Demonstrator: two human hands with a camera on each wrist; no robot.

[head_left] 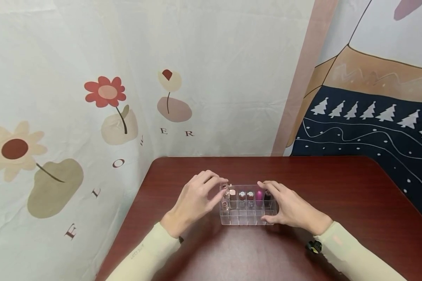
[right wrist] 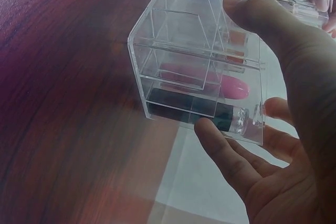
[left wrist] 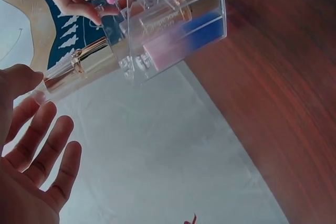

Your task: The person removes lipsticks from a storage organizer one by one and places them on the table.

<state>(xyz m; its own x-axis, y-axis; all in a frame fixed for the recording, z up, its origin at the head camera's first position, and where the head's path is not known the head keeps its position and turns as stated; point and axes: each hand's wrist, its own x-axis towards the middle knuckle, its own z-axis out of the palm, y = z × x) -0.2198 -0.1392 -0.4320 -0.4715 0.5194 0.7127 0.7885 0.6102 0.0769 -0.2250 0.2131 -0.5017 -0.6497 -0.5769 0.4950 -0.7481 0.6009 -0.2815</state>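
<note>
A clear acrylic lipstick organizer [head_left: 246, 219] with rows of compartments stands on the table. At its left end my left hand [head_left: 198, 193] pinches the top of a clear lipstick tube with a gold band [left wrist: 79, 69] between thumb and forefinger; the other fingers are spread. The tube's lower end meets the organizer; how deep it sits I cannot tell. My right hand [head_left: 293, 205] grips the organizer's right end, thumb at the front and fingers along the side and back. Inside stand a magenta tube [right wrist: 233, 86], a black tube [right wrist: 184, 108], silver-topped tubes [head_left: 246, 195] and a pink-and-blue one [left wrist: 184, 40].
The dark red wooden table [head_left: 246, 253] has rounded far corners. Behind it hangs a pale cloth [head_left: 225, 78] printed with flowers and letters. To the right hangs a navy cloth [head_left: 365, 132] with white trees.
</note>
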